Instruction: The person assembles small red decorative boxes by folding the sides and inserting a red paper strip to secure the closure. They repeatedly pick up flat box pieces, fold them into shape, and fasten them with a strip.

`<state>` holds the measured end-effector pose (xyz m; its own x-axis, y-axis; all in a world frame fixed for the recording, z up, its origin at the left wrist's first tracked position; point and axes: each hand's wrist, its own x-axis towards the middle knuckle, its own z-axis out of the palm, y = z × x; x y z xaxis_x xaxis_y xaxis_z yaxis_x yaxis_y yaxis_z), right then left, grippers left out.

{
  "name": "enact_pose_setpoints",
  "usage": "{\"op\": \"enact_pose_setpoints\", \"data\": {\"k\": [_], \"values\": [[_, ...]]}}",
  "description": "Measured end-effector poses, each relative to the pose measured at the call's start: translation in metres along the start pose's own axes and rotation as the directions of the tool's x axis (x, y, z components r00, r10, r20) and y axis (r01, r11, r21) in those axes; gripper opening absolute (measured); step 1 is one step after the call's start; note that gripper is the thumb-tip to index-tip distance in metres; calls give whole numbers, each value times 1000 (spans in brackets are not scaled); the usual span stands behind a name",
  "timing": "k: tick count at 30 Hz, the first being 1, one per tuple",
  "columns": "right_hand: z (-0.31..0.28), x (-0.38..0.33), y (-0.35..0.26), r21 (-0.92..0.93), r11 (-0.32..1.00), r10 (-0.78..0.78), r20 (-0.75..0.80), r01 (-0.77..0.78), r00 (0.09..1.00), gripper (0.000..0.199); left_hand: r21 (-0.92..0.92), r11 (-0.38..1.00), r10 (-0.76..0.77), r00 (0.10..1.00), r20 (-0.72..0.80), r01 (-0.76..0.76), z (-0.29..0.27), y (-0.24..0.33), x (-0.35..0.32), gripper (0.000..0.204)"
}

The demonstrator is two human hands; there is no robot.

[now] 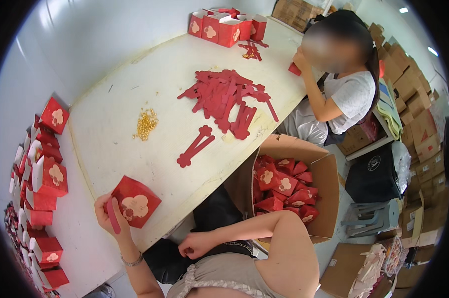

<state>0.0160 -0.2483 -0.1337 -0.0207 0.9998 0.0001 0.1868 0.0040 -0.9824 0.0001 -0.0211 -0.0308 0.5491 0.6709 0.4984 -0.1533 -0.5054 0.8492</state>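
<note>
At the near left edge of the table, my left hand is closed on a red paper gift box with a pale flower-shaped patch. A dark red strip lies along my thumb, against the box. My right hand is off the table, low over my lap by a black bag, its fingers curled; what is in them, if anything, is hidden. Two similar strips with scalloped ends lie on the table ahead. Beyond them spreads a heap of dark red strips, with a small pile of gold pieces to its left.
Red boxes are stacked along the left, and open ones stand at the far end. A carton of red boxes is beside the table on my right. Another person sits at the table's far right, holding a red piece.
</note>
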Motion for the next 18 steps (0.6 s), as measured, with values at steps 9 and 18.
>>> {"op": "enact_pose_setpoints", "data": {"k": [9,18], "values": [[-63,-7,-87,273,936,-168,-206,221,964,13,-100,992,82,994,71,-75,-2,2,-6,11],[-116,70,-113,-607,722,-684,-554,332,475,13,-91,993,82,995,65,-76,-1,3,-6,10]]}}
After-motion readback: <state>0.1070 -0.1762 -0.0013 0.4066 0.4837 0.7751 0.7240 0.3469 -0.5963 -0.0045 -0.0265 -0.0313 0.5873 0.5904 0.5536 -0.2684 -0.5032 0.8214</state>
